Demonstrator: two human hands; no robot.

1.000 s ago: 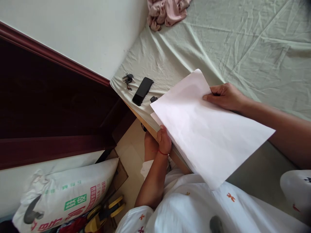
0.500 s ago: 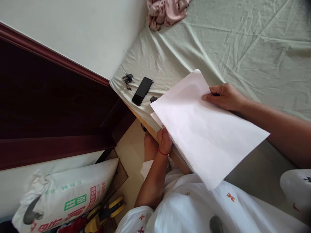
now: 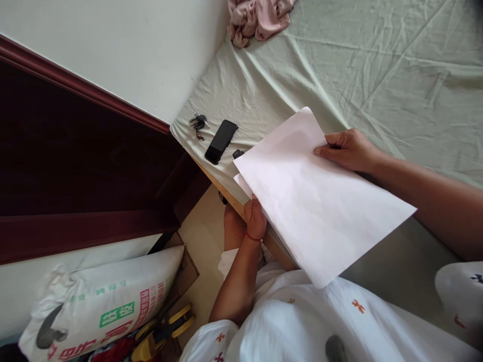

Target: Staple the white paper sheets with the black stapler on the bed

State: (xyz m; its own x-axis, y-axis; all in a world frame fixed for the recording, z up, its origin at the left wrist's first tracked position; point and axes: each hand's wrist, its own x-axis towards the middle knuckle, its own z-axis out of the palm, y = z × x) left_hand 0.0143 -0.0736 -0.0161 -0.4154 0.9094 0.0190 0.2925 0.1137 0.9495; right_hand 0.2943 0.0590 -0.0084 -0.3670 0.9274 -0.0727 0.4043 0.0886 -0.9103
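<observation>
White sheets of paper point(image 3: 320, 196) are held up in front of me over the bed's edge, slightly fanned so that a second corner shows at the left. My left hand point(image 3: 255, 217), with a red string at the wrist, grips their left edge; its thumb is on top and the other fingers are hidden beneath. On the far right edge, my right hand point(image 3: 349, 149) pinches the paper between thumb and fingers. A black phone point(image 3: 221, 142) lies on the bed beyond the left hand, and a small black object point(image 3: 238, 154) is partly covered by the paper.
A bunch of keys point(image 3: 198, 123) rests near the corner of the green bed sheet point(image 3: 377, 75). Pink cloth point(image 3: 260, 20) is heaped at the back by the wall. On the floor at lower left stand a printed white sack point(image 3: 113, 291) and a yellow-and-black object point(image 3: 166, 329).
The near corner of the paper has risen slightly. Both hands keep their places and their hold.
</observation>
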